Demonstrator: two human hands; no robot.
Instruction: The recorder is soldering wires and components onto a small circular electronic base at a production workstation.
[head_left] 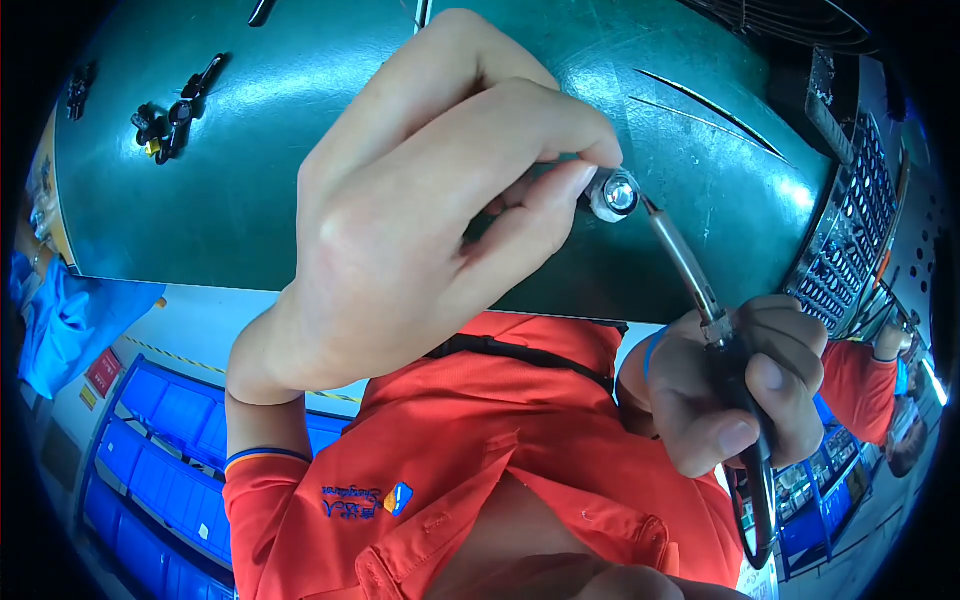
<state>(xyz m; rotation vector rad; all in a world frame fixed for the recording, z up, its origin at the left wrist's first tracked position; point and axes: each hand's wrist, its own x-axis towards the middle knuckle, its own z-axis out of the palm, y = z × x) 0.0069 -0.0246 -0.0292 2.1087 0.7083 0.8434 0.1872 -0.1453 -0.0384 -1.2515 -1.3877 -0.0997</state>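
My left hand (420,190) is closed in a pinch over the green table. Between its thumb and forefinger is a small round part with a shiny, lens-like silver end (620,195) and a pale body; the fingers hide the rest. In my right hand (755,390), the fingers wrap around the dark handle of a soldering iron (684,258). The iron's metal shaft slants up and left. Its thin tip is very close to the right side of the round part, and I cannot tell whether they touch. A black cable loops below the handle.
Small black parts (178,118) lie on the green table (240,200) at the left. A tray with rows of small parts (850,235) stands at the right edge. Blue crates (165,440) and a blue cloth (80,315) are at lower left. Another person's red sleeve (858,385) shows at right.
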